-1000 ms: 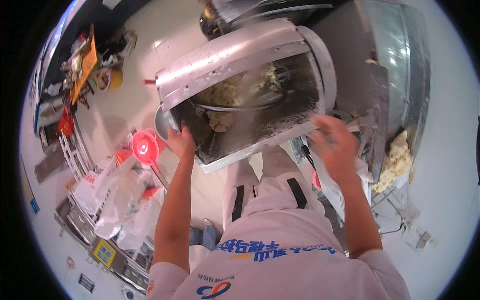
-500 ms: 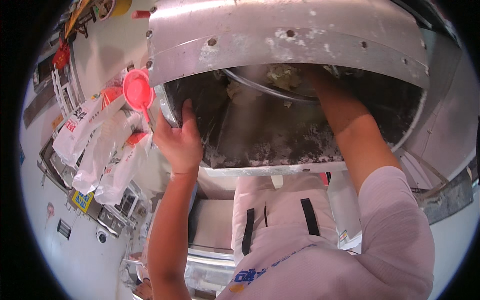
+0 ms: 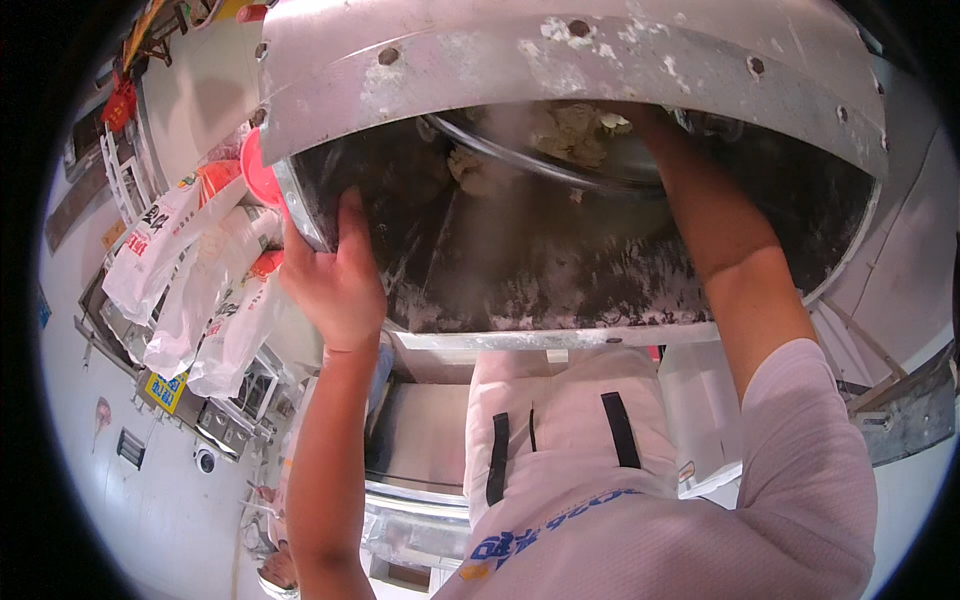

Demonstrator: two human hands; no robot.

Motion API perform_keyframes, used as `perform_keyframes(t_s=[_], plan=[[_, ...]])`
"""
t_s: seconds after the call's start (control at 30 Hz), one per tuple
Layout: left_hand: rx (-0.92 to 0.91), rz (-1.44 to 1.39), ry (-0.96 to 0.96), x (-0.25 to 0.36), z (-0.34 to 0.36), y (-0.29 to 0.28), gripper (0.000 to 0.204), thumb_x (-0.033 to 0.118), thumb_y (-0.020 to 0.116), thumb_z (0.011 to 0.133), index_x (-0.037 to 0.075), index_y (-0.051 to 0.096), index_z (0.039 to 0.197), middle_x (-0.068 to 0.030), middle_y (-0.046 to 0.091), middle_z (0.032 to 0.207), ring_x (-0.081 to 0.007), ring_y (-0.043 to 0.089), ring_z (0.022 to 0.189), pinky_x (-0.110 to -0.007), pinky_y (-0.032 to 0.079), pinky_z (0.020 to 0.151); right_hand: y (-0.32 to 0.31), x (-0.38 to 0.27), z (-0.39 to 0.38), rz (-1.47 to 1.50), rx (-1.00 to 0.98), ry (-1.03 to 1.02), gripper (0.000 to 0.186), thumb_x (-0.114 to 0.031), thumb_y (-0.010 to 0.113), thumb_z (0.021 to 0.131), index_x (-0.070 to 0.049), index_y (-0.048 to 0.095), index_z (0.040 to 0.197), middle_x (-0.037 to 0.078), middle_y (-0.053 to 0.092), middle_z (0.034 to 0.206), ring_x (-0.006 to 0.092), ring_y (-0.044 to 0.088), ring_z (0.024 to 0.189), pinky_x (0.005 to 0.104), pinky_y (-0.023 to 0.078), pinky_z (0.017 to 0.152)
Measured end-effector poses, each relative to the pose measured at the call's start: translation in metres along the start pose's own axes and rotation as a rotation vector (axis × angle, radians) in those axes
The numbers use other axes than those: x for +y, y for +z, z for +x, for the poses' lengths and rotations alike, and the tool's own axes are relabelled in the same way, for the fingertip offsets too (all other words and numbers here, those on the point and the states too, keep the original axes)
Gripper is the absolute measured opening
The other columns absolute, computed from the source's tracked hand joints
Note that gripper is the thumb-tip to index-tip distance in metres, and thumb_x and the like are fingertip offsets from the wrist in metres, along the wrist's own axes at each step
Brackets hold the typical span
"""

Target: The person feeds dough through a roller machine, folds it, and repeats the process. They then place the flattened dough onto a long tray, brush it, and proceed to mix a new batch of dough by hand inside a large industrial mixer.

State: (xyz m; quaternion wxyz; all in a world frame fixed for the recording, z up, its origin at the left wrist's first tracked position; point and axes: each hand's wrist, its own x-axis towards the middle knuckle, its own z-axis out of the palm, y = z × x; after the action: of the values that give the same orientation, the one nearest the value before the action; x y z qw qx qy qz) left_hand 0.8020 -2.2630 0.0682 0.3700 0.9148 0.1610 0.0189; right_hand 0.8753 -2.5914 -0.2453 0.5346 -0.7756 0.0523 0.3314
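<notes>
A large steel dough mixer (image 3: 450,75) opens toward me, its dark trough streaked with flour. My left hand (image 3: 335,290) grips the left side wall of the trough, thumb on the inside and fingers round the outer face. Deep in the opening, under the curved steel hood, my right forearm (image 3: 725,235) reaches in; the hand at its end is lost in shadow, so its fingers cannot be made out. Pale, lumpy dough (image 3: 570,140) lies beside that arm, around a curved metal mixing bar (image 3: 520,165). A smaller dough lump (image 3: 475,172) sits left of the bar.
White plastic sacks (image 3: 185,290) are grouped on the left, with a pink plastic scoop (image 3: 257,170) between them and the mixer. A metal counter (image 3: 415,430) stands behind me. Another person (image 3: 280,570) shows at the lower left. A metal bracket (image 3: 910,410) is at the right.
The mixer appears slightly larger and shifted in view, hiding more of the pink scoop. My left hand keeps its grip on the wall. My right arm is still inside, a little further right in the picture.
</notes>
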Motion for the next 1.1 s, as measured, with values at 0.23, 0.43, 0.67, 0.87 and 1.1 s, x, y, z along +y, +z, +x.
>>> perform_keyframes(t_s=[0.23,0.43,0.67,0.87,1.1], plan=[[0.016,-0.02,-0.005,0.003,-0.002,0.004,0.023,0.013,0.07,0.091,-0.003,0.068,0.107,-0.0087,0.074,0.094,-0.0127,0.065,0.083,-0.028,0.051,0.079,0.021,0.007,0.002,0.087,-0.132,0.141,0.11,-0.051,0.089,0.063,-0.004,0.038,0.149,0.021,0.043,0.15,0.0347,0.041,0.139,0.0444,0.041,0.109],[0.015,0.019,-0.007,0.005,-0.001,0.003,0.022,0.013,0.069,0.092,-0.002,0.069,0.107,-0.0079,0.074,0.093,-0.0112,0.064,0.083,-0.028,0.05,0.079,0.028,-0.03,-0.006,0.053,-0.081,0.119,0.108,-0.053,0.09,0.062,-0.007,0.042,0.147,0.019,0.047,0.147,0.032,0.049,0.131,0.0429,0.043,0.106],[0.017,-0.016,0.05,-0.005,-0.004,0.0,0.023,0.013,0.069,0.092,-0.003,0.068,0.109,-0.0107,0.074,0.092,-0.0125,0.066,0.081,-0.029,0.052,0.076,0.03,0.002,0.009,0.111,-0.023,0.002,0.085,-0.04,0.089,0.064,-0.006,0.055,0.135,0.019,0.055,0.136,0.03,0.055,0.122,0.0428,0.046,0.102],[-0.031,-0.033,0.016,0.007,-0.001,0.0,0.025,0.016,0.069,0.093,-0.004,0.068,0.109,-0.0091,0.073,0.097,-0.0112,0.063,0.087,-0.028,0.049,0.082,0.024,0.041,-0.025,0.365,-0.031,0.103,0.059,-0.028,0.087,0.068,-0.005,0.069,0.119,0.019,0.066,0.122,0.0279,0.059,0.116,0.0425,0.047,0.1],[-0.011,0.022,-0.033,0.01,-0.005,-0.002,0.023,0.016,0.07,0.092,-0.003,0.069,0.105,-0.0084,0.074,0.095,-0.011,0.063,0.085,-0.029,0.05,0.081,-0.005,0.032,-0.028,0.194,0.004,0.175,0.064,-0.02,0.08,0.079,-0.006,0.054,0.136,0.014,0.061,0.126,0.026,0.064,0.106,0.0404,0.053,0.093]])
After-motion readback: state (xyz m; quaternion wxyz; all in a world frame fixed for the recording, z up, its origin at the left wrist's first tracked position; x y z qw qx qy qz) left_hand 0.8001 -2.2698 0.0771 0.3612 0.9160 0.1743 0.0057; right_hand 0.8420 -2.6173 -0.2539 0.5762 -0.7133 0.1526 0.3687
